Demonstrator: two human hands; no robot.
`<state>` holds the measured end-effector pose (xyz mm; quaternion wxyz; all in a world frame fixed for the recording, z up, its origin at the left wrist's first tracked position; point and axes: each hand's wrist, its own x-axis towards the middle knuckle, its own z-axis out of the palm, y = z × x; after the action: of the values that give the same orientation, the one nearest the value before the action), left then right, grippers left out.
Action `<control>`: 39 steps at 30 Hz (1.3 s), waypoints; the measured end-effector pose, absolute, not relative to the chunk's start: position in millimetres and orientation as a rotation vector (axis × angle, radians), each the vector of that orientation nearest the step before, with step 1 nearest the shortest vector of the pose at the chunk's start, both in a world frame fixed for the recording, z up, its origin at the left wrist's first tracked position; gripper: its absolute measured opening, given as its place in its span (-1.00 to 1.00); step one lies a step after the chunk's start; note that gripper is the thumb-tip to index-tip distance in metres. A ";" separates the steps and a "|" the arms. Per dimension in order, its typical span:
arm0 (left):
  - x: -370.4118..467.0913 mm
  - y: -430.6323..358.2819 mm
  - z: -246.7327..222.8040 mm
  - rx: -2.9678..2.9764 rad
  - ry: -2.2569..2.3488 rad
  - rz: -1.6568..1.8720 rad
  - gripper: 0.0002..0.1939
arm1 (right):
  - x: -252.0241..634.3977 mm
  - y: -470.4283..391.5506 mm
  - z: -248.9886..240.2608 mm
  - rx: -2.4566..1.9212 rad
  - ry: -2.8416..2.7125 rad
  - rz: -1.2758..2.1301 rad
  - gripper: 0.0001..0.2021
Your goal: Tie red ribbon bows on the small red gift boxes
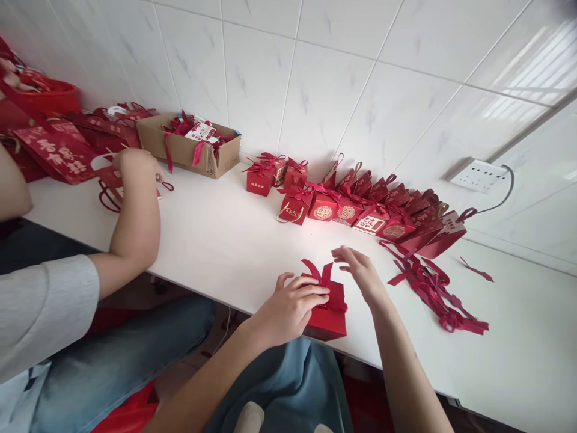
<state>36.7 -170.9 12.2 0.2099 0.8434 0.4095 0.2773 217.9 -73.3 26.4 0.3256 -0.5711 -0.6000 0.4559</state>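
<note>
A red gift box (331, 328) stands at the table's near edge, its dark red ribbon (323, 274) sticking up from the top. My left hand (293, 304) holds it from the left, fingers laid across the top and over part of the ribbon. Just right of the box, my right hand (356, 267) is raised with fingers bent and apart; nothing shows in it. A pile of loose red ribbons (435, 294) lies to the right of that hand.
Along the tiled wall stand several finished-looking red boxes (322, 207) with bows. A cardboard box (180, 150) holds red and white items. At left, a co-worker's hand (139, 165) is over a small bag, near red bags (58, 150). A power socket (480, 174) is at the right.
</note>
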 end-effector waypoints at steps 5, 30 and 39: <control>36.7 -171.6 12.9 2.325 1.162 0.739 -0.58 | 197.6 -62.8 36.4 -1.555 -1.973 1.285 -0.57; 38.0 -169.2 1.1 2.389 1.050 0.865 -0.57 | 232.8 -82.5 10.0 -1.400 -1.539 1.493 -0.52; 39.7 -170.2 -1.5 2.377 1.068 0.891 -0.58 | 209.4 -60.9 6.3 -1.368 -1.639 1.624 -0.57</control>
<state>39.7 -170.2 -1.5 0.1927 0.8469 0.3805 0.3175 209.4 -60.9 6.3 0.2275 -0.4966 -0.5951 0.5895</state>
